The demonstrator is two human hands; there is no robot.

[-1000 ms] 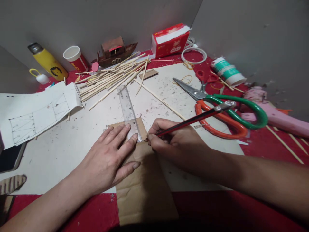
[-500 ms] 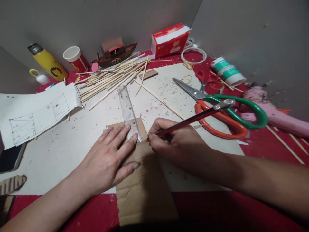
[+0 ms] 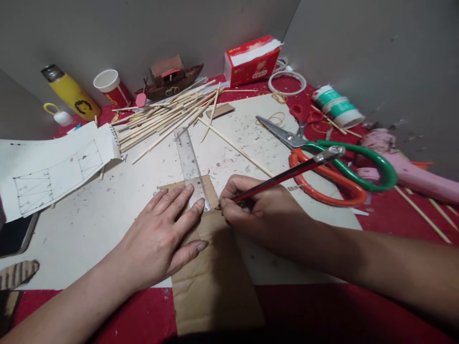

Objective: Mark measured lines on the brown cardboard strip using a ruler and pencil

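Note:
My left hand (image 3: pixel 167 229) lies flat with its fingers spread. Its fingertips press on a clear ruler (image 3: pixel 191 162) and a strip of brown cardboard (image 3: pixel 215 277). The ruler runs lengthwise, its near end on the cardboard and its far end beyond it. My right hand (image 3: pixel 256 210) pinches a dark red and black pencil (image 3: pixel 283 177), tilted with its top end up to the right. The pencil's tip is at the cardboard just right of the ruler's near end, partly hidden by my fingers.
Large scissors (image 3: pixel 304 143) lie right of my right hand, by a pink glue gun (image 3: pixel 412 167). Thin wooden sticks (image 3: pixel 168 114) are heaped behind the ruler. A drawing sheet (image 3: pixel 60 167) lies left. Behind stand a yellow bottle (image 3: pixel 73 93), paper cup (image 3: pixel 113 88), model boat (image 3: pixel 170 79) and tissue pack (image 3: pixel 253 62).
The pencil's top end has tipped slightly down and to the left. My left hand and the ruler have stayed in place.

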